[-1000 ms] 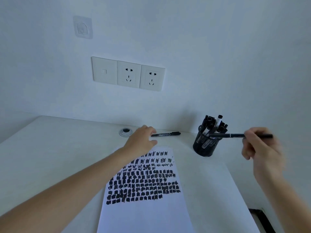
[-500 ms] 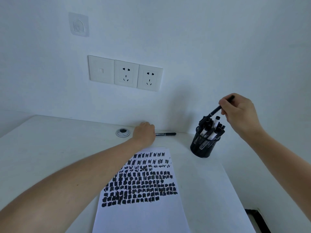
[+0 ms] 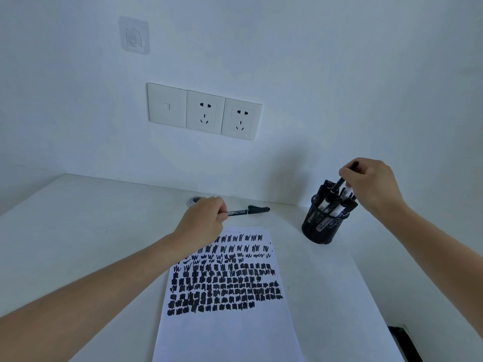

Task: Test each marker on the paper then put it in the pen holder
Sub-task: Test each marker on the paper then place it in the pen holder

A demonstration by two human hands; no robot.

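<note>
Paper [image 3: 227, 333]: white sheet lying flat on the pale desk [image 3: 78, 231], lower centre of the frame; rows of black test scribbles fill its upper half, and its lower half is blank.
Socket panel [image 3: 204, 111]: three white plates in a row on the wall, centre of the frame, above the desk.
Right hand [image 3: 373, 186]: right of centre, above the holder; fingers curled round the upper end of a black marker.
Left hand [image 3: 201, 222]: centre of the frame, just beyond the paper's top edge; fingertips pinch the left end of a second marker.
Pen holder [image 3: 322, 226]: black mesh cup standing upright on the desk, right of the paper and apart from it; stored markers [image 3: 337, 207] stand in it.
Lying marker [image 3: 243, 211]: black, level along the desk near the wall, cap pointing to the right of the frame.
Tilted marker [image 3: 338, 184]: black, slanted, its lower end among the stored markers at the holder's mouth.
Grommet [image 3: 193, 201]: small round fitting in the desk, partly hidden behind the left hand.
</note>
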